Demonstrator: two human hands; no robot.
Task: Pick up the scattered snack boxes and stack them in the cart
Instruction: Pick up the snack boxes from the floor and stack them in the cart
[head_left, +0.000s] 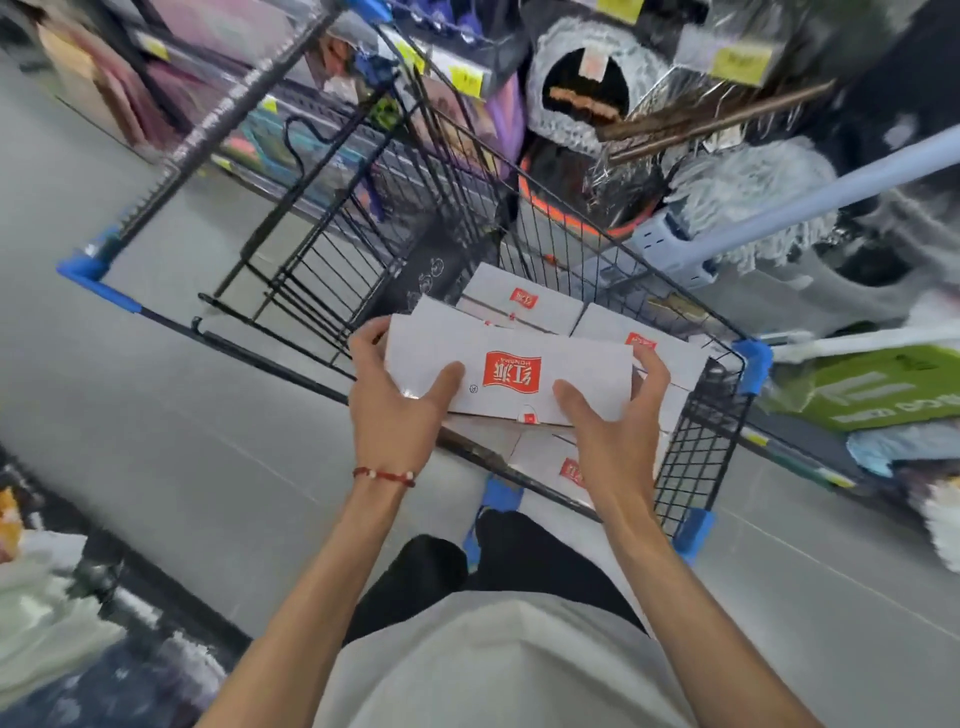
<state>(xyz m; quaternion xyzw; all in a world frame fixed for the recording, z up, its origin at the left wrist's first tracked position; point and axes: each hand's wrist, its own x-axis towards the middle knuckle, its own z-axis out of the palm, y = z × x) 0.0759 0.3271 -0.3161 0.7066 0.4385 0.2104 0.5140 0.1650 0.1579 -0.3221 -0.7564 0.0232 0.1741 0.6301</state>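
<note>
Over cart (698, 431): gripping snack box (511, 371) by both ends, left hand (397, 400), right hand (615, 421), fingers spread, thumbs on top. May land skewed on stacked boxes (524, 299), slide off.

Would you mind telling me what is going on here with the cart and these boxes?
A person holds a white snack box with a red logo over a black wire cart. The left hand grips its left end and the right hand grips its right end. Several matching boxes already lie in the cart beneath it. The held box has not yet been let go.
</note>
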